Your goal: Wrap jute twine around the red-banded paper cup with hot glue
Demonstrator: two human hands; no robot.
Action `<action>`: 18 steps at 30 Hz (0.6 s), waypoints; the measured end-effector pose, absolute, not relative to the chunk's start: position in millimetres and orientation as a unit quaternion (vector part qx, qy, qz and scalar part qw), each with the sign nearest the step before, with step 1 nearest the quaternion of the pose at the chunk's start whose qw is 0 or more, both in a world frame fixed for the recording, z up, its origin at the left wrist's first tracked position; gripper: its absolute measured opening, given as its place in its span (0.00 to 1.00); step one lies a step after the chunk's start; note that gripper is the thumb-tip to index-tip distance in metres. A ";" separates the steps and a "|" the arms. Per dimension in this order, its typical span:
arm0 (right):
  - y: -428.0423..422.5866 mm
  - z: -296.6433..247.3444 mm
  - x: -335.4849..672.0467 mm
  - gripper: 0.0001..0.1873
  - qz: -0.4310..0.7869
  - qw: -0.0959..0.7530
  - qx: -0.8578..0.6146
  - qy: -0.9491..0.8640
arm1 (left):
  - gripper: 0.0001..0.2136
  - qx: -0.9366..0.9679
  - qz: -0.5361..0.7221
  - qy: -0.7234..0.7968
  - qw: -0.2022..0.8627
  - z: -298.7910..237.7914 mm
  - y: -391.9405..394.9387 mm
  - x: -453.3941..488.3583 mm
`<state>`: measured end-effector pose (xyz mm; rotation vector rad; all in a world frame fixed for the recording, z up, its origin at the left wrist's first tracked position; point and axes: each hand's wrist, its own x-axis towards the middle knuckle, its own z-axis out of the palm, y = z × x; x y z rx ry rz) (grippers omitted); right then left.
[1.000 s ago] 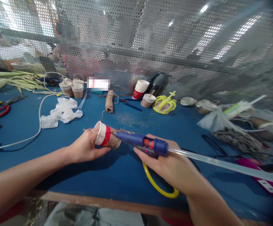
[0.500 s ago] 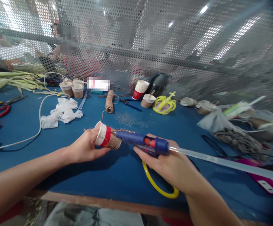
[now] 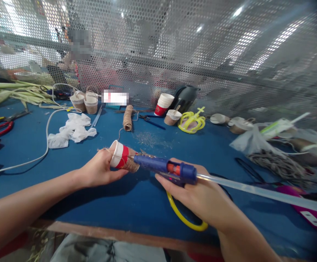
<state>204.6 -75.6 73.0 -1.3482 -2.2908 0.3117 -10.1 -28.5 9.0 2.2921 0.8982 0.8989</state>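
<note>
My left hand [image 3: 102, 168] is closed around a red and white paper cup [image 3: 117, 156], tilted with its mouth toward the upper left. Brown twine is wound round the cup's lower end, and a strand runs from it toward the twine roll [image 3: 128, 118] behind. In my right hand [image 3: 199, 193] is a blue hot glue gun [image 3: 158, 165], its nozzle at the cup's twine-covered side; whether they touch I cannot tell. A long clear glue stick [image 3: 251, 191] sticks out of the gun's back. A yellow loop [image 3: 186, 216], perhaps scissors handles, shows below my right hand.
Crumpled white pieces [image 3: 72, 129] and a white cable [image 3: 47, 134] lie at left, scissors [image 3: 2, 123] beyond. Behind stand twine-wrapped cups [image 3: 91, 103], stacked paper cups [image 3: 162, 103], pliers [image 3: 153, 122] and a yellow crown-shaped piece [image 3: 191, 122]. A plastic bag [image 3: 253, 140] lies at right.
The glue gun's nozzle has shifted slightly left and down along the cup's twine-wound part. Both hands keep their hold, and the cup has barely moved.
</note>
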 end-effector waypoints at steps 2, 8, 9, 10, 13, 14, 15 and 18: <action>-77.0 67.7 205.3 0.08 0.121 0.235 -0.492 -0.829 | 0.08 0.844 0.319 0.340 0.265 8.2 -27.6 -10.6; -79.0 52.4 207.7 0.06 0.103 0.240 -0.488 -0.833 | 0.09 0.825 0.319 0.361 0.294 8.0 -27.6 -11.1; -79.0 51.3 208.0 0.06 0.091 0.241 -0.488 -0.834 | 0.09 0.823 0.318 0.361 0.301 8.2 -27.7 -10.9; -78.9 50.7 208.2 0.05 0.082 0.241 -0.486 -0.836 | 0.09 0.821 0.318 0.361 0.306 8.5 -27.8 -10.7; -78.4 51.2 208.3 0.05 0.089 0.230 -0.480 -0.842 | 0.09 0.819 0.317 0.364 0.311 8.5 -27.5 -10.0; -78.2 51.8 208.2 0.06 0.096 0.227 -0.479 -0.842 | 0.08 0.818 0.317 0.366 0.311 8.4 -27.3 -10.0; -78.1 52.4 208.0 0.06 0.103 0.226 -0.478 -0.842 | 0.08 0.818 0.316 0.367 0.311 8.1 -27.2 -10.0; -78.3 54.0 206.9 0.06 0.106 0.221 -0.481 -0.842 | 0.08 0.816 0.316 0.369 0.312 7.1 -27.1 -10.3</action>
